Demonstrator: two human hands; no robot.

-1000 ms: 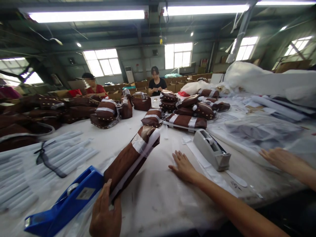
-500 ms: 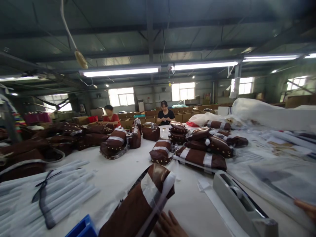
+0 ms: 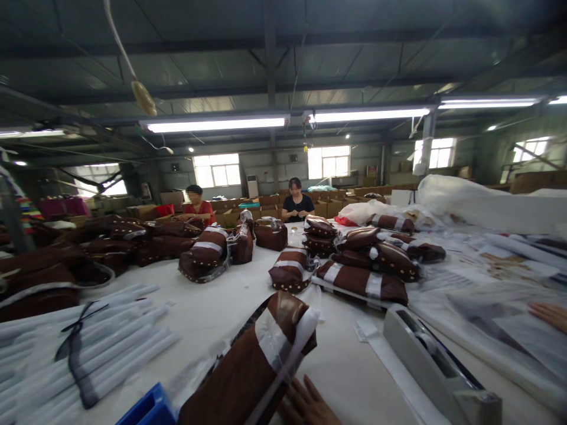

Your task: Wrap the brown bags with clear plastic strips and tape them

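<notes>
Hand (image 3: 308, 404) beside wrapped brown bag (image 3: 257, 366); no legible writing.

Brown cloth bag (image 3: 252, 372), soft and matt, banded with shiny clear tape. Grey plastic tape holder (image 3: 436, 369), smooth. White matt worktop (image 3: 212, 307).

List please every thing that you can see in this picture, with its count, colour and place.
brown bag: one, brown with white wrap, near centre, tilted up
other bags: many, brown, in piles across the table
table: one, white
tape dispenser: one, grey, near right
blue dispenser: one, bottom edge, partly cut off
paper rolls: a bundle, white, near left
plastic sheets: several, clear, right side
cardboard boxes: many, tan, far end
seated people: two, far end
another person's hand: one, right edge
right hand: open, bottom centre, beside the brown bag
left hand: not in view
</notes>
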